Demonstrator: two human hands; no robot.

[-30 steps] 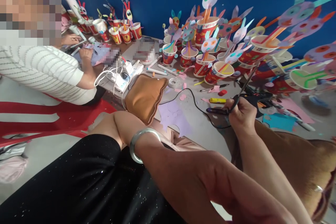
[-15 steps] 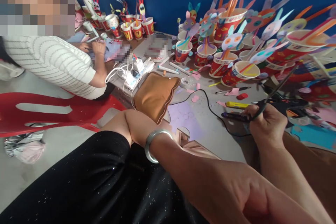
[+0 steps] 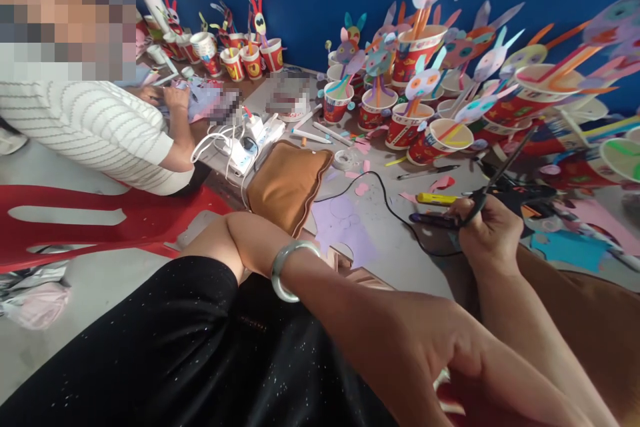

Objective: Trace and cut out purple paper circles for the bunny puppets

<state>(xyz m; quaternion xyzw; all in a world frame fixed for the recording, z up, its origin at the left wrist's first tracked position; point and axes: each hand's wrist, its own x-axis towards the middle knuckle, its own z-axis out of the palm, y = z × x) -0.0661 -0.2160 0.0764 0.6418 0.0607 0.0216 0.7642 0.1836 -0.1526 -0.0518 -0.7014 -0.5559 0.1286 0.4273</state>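
Note:
My right hand [image 3: 493, 233] is closed round the dark handle of a pair of scissors [image 3: 510, 160], whose blade points up and away to the right. Just left of its fingers are a dark purple tool [image 3: 433, 220] and a yellow-handled cutter [image 3: 436, 198]. My left hand [image 3: 440, 340], below a pale bangle [image 3: 287, 273], reaches across my lap toward the lower right. Its fingers run out of the picture at the bottom. A bit of something red and white [image 3: 447, 397] shows beside the thumb; what it is and whether I hold it cannot be made out.
Red paper cups [image 3: 410, 127] with paper animal figures crowd the table's back right. A brown cushion [image 3: 285, 183], a white power strip [image 3: 245, 153], purple paper [image 3: 345, 230] and a black cable [image 3: 387, 203] lie nearer. At left, a person [image 3: 100, 120] works beside a red chair [image 3: 150, 220].
The view has shifted slightly to the right. A red and white patch now shows beside my left thumb. My right hand keeps the scissors in the same place over the table.

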